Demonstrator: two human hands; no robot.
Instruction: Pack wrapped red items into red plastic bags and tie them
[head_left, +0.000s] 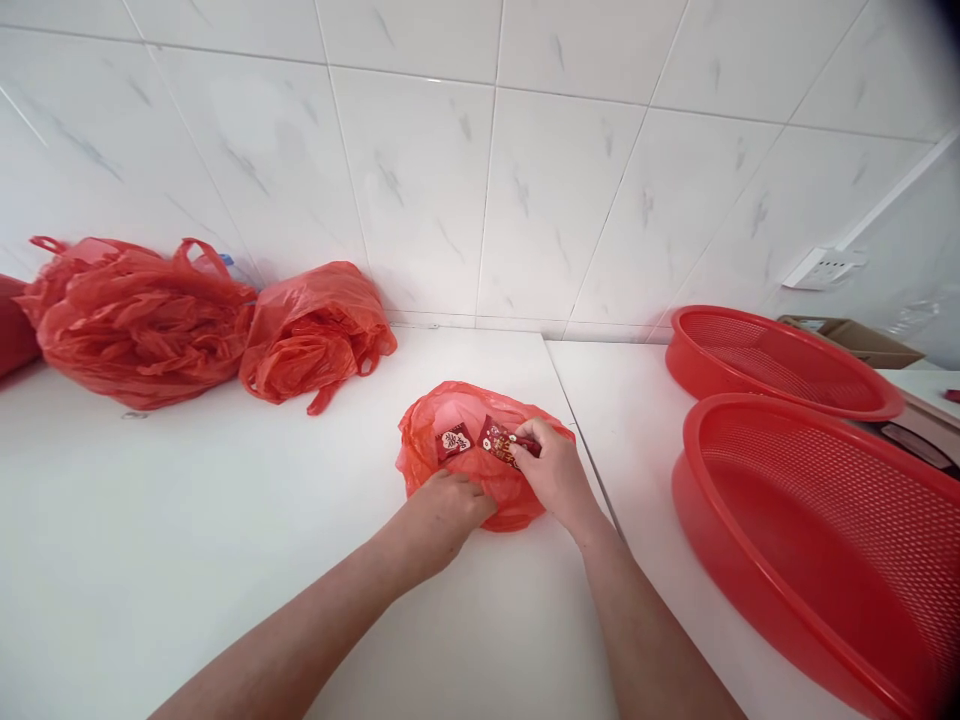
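A thin red plastic bag (pixel 517 500) lies open on the white table in front of me. My right hand (pixel 551 460) pinches a small dark red printed packet (pixel 499 440) between thumb and fingers, over the bag's opening. Beside it, a second dark red packet (pixel 454 441) with a pale label rests inside the bag. At the bag's near edge, my left hand (pixel 450 510) has its fingers curled down onto the plastic and seems to grip the rim; its fingertips are partly hidden.
Bunched red plastic bags (pixel 142 325) and a smaller crumpled bag (pixel 319 335) sit at the back left against the tiled wall. Two red mesh baskets (pixel 750 590) stand on the right. Behind them are a cardboard box (pixel 862 343) and a wall socket (pixel 823 268).
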